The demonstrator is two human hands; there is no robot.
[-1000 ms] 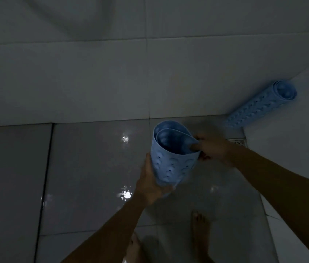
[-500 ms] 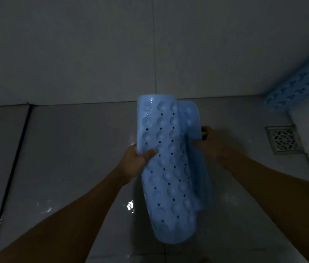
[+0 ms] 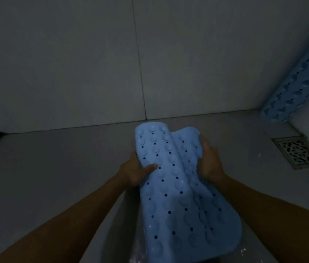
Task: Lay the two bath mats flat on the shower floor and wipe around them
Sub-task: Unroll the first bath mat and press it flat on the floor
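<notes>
A light blue bath mat [image 3: 176,196] with suction cups and small holes hangs half unrolled in front of me over the shower floor [image 3: 55,177]. Its left part still curls over. My left hand [image 3: 134,171] grips its left edge, thumb on the cupped side. My right hand [image 3: 209,162] grips its right edge near the top. A second blue mat [image 3: 297,88], still rolled, leans in the far right corner against the wall.
A square metal floor drain [image 3: 299,151] sits at the right, below the rolled mat. Pale tiled walls [image 3: 74,63] close the back and right. The floor tiles are wet and shiny near the bottom edge.
The mat has opened wider between my hands, from a tight roll to a broad sheet. My hands moved apart, and the view shifted nearer the floor.
</notes>
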